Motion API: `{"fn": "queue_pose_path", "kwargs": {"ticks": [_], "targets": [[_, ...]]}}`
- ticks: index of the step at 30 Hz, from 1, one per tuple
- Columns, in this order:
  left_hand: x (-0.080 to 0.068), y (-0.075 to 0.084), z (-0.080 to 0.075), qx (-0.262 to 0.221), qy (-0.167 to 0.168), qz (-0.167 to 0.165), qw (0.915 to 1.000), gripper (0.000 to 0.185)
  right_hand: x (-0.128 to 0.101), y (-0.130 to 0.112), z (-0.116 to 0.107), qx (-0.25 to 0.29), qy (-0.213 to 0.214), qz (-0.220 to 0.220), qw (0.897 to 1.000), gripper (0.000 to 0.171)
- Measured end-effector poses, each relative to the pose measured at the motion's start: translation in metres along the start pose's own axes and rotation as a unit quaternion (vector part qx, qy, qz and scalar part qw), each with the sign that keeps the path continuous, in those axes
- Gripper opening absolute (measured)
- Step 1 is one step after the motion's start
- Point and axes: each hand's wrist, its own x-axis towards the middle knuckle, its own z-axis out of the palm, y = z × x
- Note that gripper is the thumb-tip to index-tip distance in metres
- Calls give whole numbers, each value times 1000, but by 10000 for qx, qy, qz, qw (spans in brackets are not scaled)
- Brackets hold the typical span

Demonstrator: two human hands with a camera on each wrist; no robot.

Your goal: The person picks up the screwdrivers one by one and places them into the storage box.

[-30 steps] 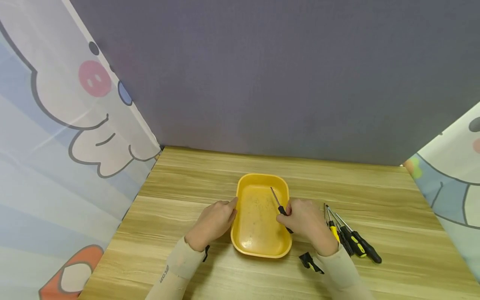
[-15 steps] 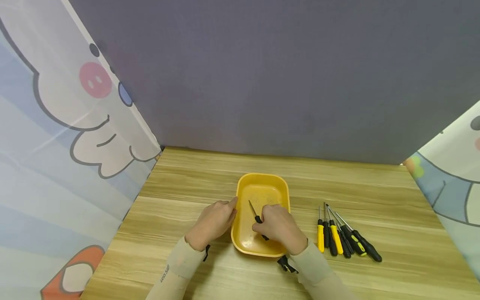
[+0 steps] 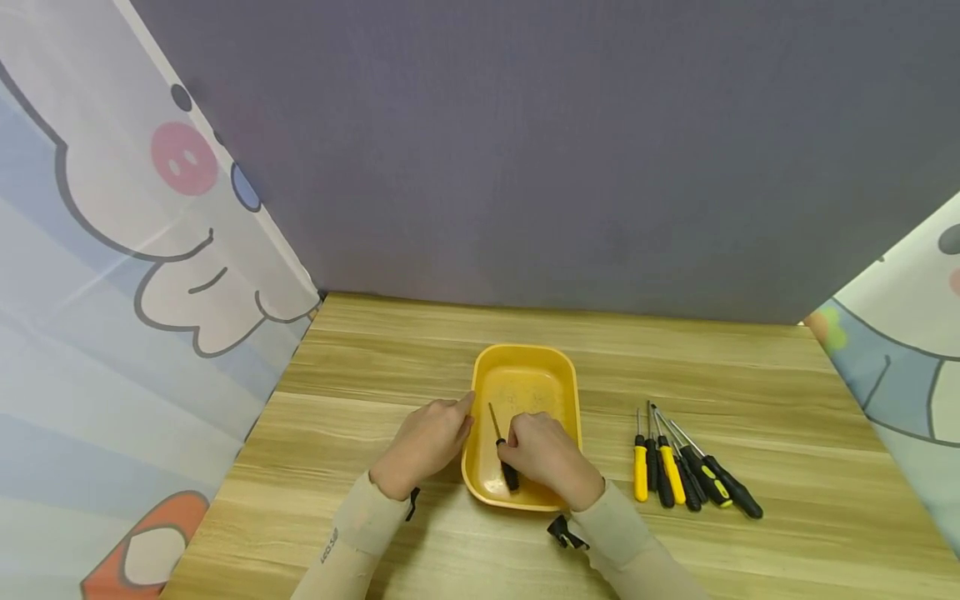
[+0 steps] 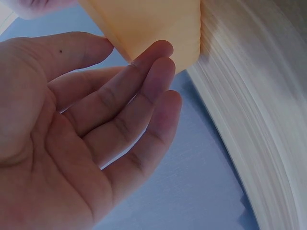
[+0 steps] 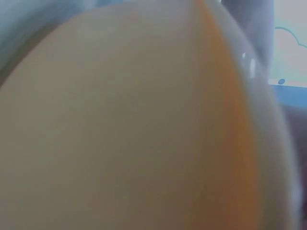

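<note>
A yellow plastic tray [image 3: 525, 506] stands on the wooden table. Inside it is a screwdriver [image 3: 510, 475] with a black handle and thin shaft, the tip towards the back wall. My right hand [image 3: 540, 450] reaches over the tray's right rim and holds the handle, fingers curled; its grip is partly hidden. With loosely extended fingers, my left hand [image 3: 427, 442] touches the tray's left side. In the left wrist view that hand [image 4: 96, 110] has its fingertips by the outer wall of the tray [image 4: 153, 24]. The tray wall [image 5: 120, 120] fills the right wrist view, blurred.
Several screwdrivers [image 3: 671, 479] with black or yellow handles lie together to the right of the tray. A grey panel [image 3: 570, 167] rises behind the wooden table [image 3: 360, 350]. Printed cloths [image 3: 97, 400] hang at both sides.
My right hand has moved left and in over the tray, bringing the screwdriver down into it. The left hand has kept its place at the tray's left side.
</note>
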Motion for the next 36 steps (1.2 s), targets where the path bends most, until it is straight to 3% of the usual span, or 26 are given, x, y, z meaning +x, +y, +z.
{"fn": "queue_pose_path", "kwargs": {"ticks": [9, 19, 36], "targets": [[-1, 0, 1, 10, -15, -71, 10000, 32, -4, -3, -2, 180, 85, -154, 9997, 27], [-1, 0, -1, -41, 53, -43, 10000, 33, -15, -5, -20, 65, 186, 17, 9998, 14], [-1, -1, -1, -51, 186, 62, 9998, 35, -64, 11, -70, -1002, 905, 133, 9908, 11]]}}
